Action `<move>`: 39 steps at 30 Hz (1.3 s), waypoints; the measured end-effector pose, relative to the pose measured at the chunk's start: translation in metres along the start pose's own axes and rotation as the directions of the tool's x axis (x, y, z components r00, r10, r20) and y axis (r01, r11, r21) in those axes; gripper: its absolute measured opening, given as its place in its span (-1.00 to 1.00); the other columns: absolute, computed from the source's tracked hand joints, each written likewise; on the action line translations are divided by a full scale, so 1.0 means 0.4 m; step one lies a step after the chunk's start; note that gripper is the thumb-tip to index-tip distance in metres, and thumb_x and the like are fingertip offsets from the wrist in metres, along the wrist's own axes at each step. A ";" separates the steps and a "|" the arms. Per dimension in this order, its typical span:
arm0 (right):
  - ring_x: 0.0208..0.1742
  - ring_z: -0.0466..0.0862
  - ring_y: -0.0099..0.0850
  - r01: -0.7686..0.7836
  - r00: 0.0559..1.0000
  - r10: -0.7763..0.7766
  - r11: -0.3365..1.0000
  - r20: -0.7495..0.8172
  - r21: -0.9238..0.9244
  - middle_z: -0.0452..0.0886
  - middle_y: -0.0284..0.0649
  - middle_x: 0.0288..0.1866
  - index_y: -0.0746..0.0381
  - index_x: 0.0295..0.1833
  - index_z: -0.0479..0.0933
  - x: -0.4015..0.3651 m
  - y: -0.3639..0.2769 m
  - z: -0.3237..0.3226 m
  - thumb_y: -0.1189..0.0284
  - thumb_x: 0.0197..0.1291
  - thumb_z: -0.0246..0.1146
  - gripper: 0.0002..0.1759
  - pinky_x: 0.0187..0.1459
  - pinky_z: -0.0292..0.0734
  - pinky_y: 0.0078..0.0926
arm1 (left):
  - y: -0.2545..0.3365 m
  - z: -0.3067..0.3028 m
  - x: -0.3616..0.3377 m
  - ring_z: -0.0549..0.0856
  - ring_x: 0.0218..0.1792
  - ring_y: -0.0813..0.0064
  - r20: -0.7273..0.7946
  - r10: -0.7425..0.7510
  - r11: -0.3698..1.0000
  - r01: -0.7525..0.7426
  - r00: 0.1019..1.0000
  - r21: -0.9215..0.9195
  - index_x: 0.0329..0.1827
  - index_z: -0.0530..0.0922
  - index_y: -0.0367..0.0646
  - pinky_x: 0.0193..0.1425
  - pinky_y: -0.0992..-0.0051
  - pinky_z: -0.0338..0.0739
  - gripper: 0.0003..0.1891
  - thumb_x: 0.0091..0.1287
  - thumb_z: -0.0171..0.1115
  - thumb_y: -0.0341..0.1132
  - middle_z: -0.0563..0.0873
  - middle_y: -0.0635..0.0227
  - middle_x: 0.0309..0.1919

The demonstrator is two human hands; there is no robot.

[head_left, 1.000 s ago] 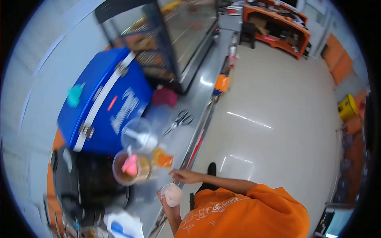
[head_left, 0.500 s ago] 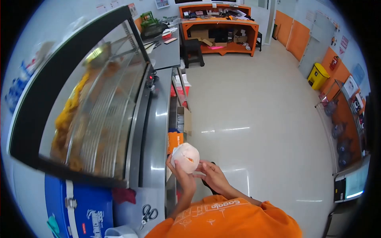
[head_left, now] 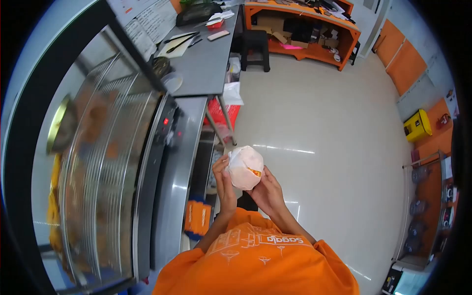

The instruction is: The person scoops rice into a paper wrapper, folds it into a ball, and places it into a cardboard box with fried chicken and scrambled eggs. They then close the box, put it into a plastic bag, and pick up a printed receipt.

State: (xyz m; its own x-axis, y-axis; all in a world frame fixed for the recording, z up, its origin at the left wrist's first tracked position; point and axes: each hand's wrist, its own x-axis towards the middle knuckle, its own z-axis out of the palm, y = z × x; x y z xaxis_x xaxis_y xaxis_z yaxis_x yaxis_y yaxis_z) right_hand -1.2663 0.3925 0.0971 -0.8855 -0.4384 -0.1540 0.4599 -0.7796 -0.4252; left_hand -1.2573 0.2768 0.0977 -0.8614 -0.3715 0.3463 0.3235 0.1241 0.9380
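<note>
Our left hand [head_left: 223, 179] and right hand [head_left: 268, 191] are both closed round the paper-wrapped bundle [head_left: 244, 167], just right of the display case [head_left: 98, 162]. We'd pinch loose folds shut, support it from below, no squeezing. Bundle is egg-shaped, long axis near upright, orange gap facing the right hand

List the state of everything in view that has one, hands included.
Paper-wrapped bundle: wrapped, orange showing at one gap, held up off any surface.
Left hand: closed on the bundle's side.
Right hand: closed on the bundle from below.
Display warmer: red light lit.
Black stool: upright.
Yellow bin: upright.
</note>
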 end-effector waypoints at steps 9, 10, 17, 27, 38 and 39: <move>0.19 0.34 -0.36 0.012 0.996 -0.025 0.988 -0.086 -0.157 0.29 -0.21 0.16 0.10 0.24 0.10 0.545 -0.456 -0.080 0.35 0.29 -0.06 -0.58 0.14 0.30 -0.29 | -0.200 0.369 0.583 0.41 0.03 0.49 0.208 -0.247 0.964 0.261 0.946 -0.045 0.01 0.35 -0.26 0.16 0.50 0.23 -0.69 0.41 -0.25 -0.23 0.45 0.25 -0.04; 0.17 0.36 -0.36 -0.010 0.996 -0.004 0.988 -0.095 -0.157 0.29 -0.21 0.15 0.10 0.20 0.12 0.599 -0.501 -0.093 0.33 0.30 -0.07 -0.62 0.11 0.34 -0.30 | -0.230 0.407 0.631 0.41 0.02 0.49 0.212 -0.295 0.943 0.319 0.932 -0.092 0.03 0.33 -0.25 0.16 0.51 0.23 -0.68 0.42 -0.26 -0.22 0.45 0.25 -0.05; -0.19 0.49 -0.54 -0.081 0.962 -0.037 0.907 -0.269 -0.414 0.38 -0.28 -0.21 0.16 -0.21 0.21 0.999 -0.739 -0.184 0.16 0.27 -0.01 -0.71 -0.36 0.47 -0.62 | -0.422 0.670 0.940 0.44 -0.04 0.52 0.167 -0.296 0.942 0.317 0.940 -0.114 0.06 0.32 -0.24 0.07 0.55 0.30 -0.65 0.41 -0.27 -0.18 0.47 0.25 -0.08; -0.39 0.34 -0.64 -0.027 0.998 -0.022 0.623 -0.052 -0.782 0.33 -0.33 -0.43 0.25 -0.30 0.22 1.578 -0.951 -0.260 0.23 0.22 0.12 -0.68 -0.39 0.32 -0.69 | -0.627 0.899 1.386 0.52 -0.20 0.53 -0.254 -0.313 0.949 0.291 0.915 -0.120 -0.13 0.45 -0.31 -0.07 0.56 0.37 -0.64 0.37 -0.24 -0.20 0.56 0.25 -0.26; -0.26 0.41 -0.57 -0.269 0.962 0.195 0.782 -0.189 -0.562 0.39 -0.31 -0.30 0.26 -0.17 0.35 2.187 -0.978 -0.257 0.12 0.34 -0.18 -0.59 -0.17 0.34 -0.59 | -0.869 0.895 1.913 0.53 -0.59 0.39 -0.389 -0.193 0.931 0.294 0.901 0.217 -0.37 0.47 -0.29 -0.48 0.39 0.35 -0.65 0.35 -0.18 -0.18 0.50 0.15 -0.67; -0.23 0.43 -0.56 -0.290 0.955 0.199 0.771 -0.219 -0.566 0.41 -0.30 -0.27 0.25 -0.15 0.36 2.237 -0.990 -0.248 0.11 0.34 -0.20 -0.58 -0.15 0.35 -0.59 | -0.886 0.894 1.971 0.53 -0.61 0.31 -0.386 -0.203 0.910 0.318 0.900 0.264 -0.38 0.46 -0.28 -0.50 0.36 0.34 -0.65 0.35 -0.17 -0.18 0.50 0.11 -0.68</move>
State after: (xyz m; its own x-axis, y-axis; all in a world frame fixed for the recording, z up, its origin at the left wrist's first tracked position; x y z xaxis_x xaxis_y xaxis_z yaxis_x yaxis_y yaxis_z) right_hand -2.2473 0.3532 0.0391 -0.7689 -0.4760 -0.4268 0.5743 -0.2208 -0.7883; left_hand -2.1911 0.2690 0.0428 -0.6898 -0.7146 0.1166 -0.0831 0.2381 0.9677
